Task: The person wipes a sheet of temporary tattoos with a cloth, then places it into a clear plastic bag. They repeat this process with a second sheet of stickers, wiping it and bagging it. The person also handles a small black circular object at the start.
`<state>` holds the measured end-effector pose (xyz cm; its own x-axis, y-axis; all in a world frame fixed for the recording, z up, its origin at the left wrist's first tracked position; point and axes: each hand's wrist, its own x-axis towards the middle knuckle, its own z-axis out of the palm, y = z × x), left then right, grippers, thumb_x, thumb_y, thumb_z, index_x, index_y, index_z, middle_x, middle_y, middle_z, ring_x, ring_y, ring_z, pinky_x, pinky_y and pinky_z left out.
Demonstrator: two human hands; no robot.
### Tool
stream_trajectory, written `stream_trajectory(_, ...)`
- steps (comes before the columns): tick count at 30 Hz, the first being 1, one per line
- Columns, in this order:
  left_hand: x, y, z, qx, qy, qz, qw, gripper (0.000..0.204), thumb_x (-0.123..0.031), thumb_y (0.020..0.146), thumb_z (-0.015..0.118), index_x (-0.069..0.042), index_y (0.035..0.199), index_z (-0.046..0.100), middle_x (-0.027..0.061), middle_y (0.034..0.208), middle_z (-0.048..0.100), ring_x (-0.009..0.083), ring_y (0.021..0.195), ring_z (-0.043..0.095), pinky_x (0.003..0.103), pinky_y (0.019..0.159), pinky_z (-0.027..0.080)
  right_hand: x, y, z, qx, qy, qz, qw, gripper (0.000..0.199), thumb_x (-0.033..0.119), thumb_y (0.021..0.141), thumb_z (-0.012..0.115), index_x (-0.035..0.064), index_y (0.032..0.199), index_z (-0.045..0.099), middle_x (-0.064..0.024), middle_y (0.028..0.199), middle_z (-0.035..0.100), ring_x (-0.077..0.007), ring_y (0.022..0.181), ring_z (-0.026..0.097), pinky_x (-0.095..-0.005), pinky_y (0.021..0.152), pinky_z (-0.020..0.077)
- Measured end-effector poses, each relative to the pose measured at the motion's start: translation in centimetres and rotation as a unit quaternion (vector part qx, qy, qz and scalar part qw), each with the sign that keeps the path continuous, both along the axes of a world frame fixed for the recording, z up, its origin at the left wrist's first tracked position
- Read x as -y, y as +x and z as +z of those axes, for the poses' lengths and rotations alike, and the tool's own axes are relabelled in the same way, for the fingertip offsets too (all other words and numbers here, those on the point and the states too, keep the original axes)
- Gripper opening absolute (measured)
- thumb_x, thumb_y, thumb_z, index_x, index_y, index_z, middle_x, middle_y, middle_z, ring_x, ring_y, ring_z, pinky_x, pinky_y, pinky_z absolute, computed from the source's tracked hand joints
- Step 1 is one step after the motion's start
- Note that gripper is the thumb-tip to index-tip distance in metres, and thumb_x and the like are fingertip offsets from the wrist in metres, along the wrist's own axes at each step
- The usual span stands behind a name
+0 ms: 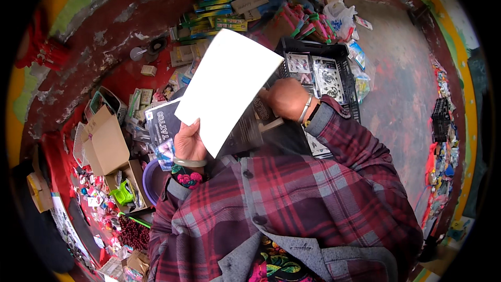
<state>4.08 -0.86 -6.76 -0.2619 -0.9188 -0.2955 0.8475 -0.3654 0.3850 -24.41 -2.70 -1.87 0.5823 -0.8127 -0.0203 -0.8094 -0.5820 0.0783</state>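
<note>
I hold a white sheet up by its lower edge, pinched in my left hand. My right hand, closed on dark sheets, is at the near edge of the black crate. I judge sorting is underway; next needs a steady pull.

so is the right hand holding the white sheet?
No, the left hand grips the white sheet at its lower edge; the right hand is behind it by the black crate.
</note>
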Motion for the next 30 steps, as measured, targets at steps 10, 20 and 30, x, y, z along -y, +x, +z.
stream_trajectory(10, -0.7, 6.0, 3.4, -0.049, -0.079, 0.043, 0.995, 0.056, 0.009, 0.082, 0.04, 0.001, 0.137, 0.031, 0.0182, 0.134, 0.045, 0.0318, 0.124, 0.045, 0.049, 0.107, 0.033, -0.3, -0.2, 0.0, 0.054, -0.001, -0.01, 0.998, 0.045, 0.014, 0.078, 0.054, 0.0143, 0.122, 0.056, -0.0061, 0.058, 0.053, -0.0265, 0.056, 0.057, -0.0411, 0.047, 0.0436)
stream_trajectory(20, -0.8, 9.1, 3.3, 0.318, -0.079, 0.04, 0.944, 0.066, -0.004, 0.066, 0.05, 0.006, 0.131, 0.041, 0.0153, 0.127, 0.052, 0.0267, 0.118, 0.05, 0.036, 0.104, 0.034, 0.4, -0.9, -0.2, 0.126, -0.068, 0.034, 0.989, 0.024, 0.014, 0.074, 0.059, 0.0112, 0.097, 0.064, -0.0022, 0.063, 0.054, -0.0212, 0.065, 0.055, -0.0358, 0.056, 0.044)
stream_trajectory(30, -0.4, 8.1, 3.5, 0.385, -0.08, -0.079, 0.916, 0.058, -0.003, 0.074, 0.053, 0.005, 0.13, 0.039, 0.0132, 0.122, 0.054, 0.023, 0.108, 0.055, 0.031, 0.094, 0.041, 2.1, -3.7, 3.4, 0.41, -0.164, -0.147, 0.885, 0.009, 0.011, 0.079, 0.061, 0.0073, 0.086, 0.065, -0.0043, 0.072, 0.057, -0.0233, 0.067, 0.058, -0.0307, 0.057, 0.0456)
